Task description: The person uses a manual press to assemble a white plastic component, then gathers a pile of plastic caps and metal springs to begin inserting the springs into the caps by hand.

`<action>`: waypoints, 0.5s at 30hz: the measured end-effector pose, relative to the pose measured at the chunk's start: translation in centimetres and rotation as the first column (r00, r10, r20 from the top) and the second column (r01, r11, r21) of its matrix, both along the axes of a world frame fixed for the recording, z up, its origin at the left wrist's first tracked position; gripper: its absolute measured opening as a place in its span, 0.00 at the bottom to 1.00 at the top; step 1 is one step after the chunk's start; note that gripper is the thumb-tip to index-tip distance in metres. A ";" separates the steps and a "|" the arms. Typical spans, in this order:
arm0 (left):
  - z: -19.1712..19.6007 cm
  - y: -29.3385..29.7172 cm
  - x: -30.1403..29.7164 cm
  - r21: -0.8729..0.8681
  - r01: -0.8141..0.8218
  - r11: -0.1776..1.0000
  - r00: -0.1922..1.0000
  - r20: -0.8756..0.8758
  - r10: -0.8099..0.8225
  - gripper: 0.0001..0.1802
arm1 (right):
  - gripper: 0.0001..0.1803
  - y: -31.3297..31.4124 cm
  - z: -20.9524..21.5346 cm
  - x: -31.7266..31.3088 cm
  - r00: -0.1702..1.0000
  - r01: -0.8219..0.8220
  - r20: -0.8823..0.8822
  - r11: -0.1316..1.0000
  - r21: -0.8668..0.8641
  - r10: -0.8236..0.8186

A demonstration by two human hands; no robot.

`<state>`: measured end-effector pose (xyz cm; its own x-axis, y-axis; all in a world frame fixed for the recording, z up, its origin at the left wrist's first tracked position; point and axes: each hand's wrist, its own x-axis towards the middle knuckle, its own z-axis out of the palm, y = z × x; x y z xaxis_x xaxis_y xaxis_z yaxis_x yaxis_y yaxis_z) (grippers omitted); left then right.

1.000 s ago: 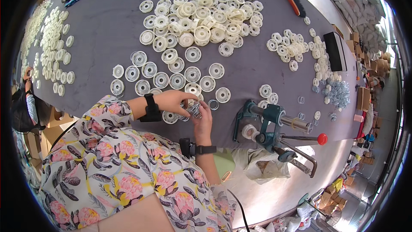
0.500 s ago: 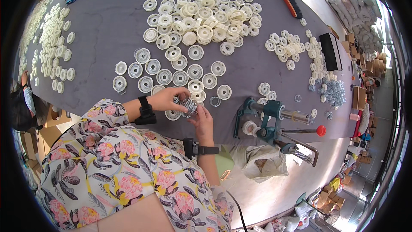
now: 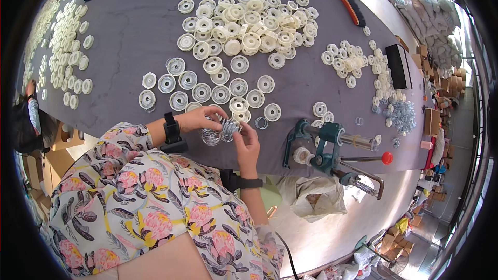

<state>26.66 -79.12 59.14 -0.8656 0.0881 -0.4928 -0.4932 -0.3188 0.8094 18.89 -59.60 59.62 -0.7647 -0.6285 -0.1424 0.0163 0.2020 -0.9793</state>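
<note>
My left hand [image 3: 201, 118] is closed on a bunch of silvery wire coil springs [image 3: 229, 129], its thumb and fingers at the bunch's left side. From the right, my right hand [image 3: 247, 146] pinches the same bunch with thumb and fingertips. More wire coils [image 3: 210, 136] show just below my left hand. Past my fingers lie white plastic wheels [image 3: 220, 94], several of them with wire rings in or on them. A loose wire coil [image 3: 261, 123] rests on the grey table cover to the right of my hands.
A green hand press [image 3: 329, 142] with a red-knobbed lever [image 3: 387, 158] stands at the right table edge. White wheels are heaped [image 3: 254, 23] farther back, with more at far left [image 3: 67, 57]. A pile of wire coils [image 3: 402, 116], a black box [image 3: 398, 66] and a brush [image 3: 353, 8] lie right.
The coils in my hands have spread out, with more of them showing below my left hand, where a white wheel was visible before. Both hands have stayed nearly in place.
</note>
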 end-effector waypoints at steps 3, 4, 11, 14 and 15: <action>0.5 0.8 -0.8 -0.072 0.036 0.997 0.998 -0.052 -0.039 0.24 | 0.16 -0.9 -0.4 0.5 0.758 0.334 0.611 0.941 -0.064 -0.227; 1.0 1.0 -1.1 -0.177 0.130 0.976 0.983 -0.105 -0.150 0.24 | 0.16 -1.1 -0.8 0.7 0.610 0.437 0.758 0.896 -0.079 -0.231; 1.7 2.8 -1.3 0.109 -0.310 0.944 0.950 0.053 0.306 0.11 | 0.19 1.3 -3.3 -0.7 0.322 0.504 0.946 0.853 -0.136 -0.040; 0.8 3.0 -1.3 0.077 -0.483 0.872 0.875 0.023 0.483 0.09 | 0.19 0.4 -1.6 -0.1 0.640 0.185 0.768 0.976 -0.114 -0.031; 0.9 3.1 -1.5 -0.004 -0.421 0.907 0.907 -0.034 0.420 0.10 | 0.18 -0.2 -1.6 0.3 0.664 0.132 0.747 0.987 -0.093 -0.018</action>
<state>25.13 -76.01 60.05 -0.8363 -0.2926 -0.4638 -0.2898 -0.4822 0.8268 19.20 -59.80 58.04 -0.4861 -0.6289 -0.6067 0.7578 0.0423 -0.6511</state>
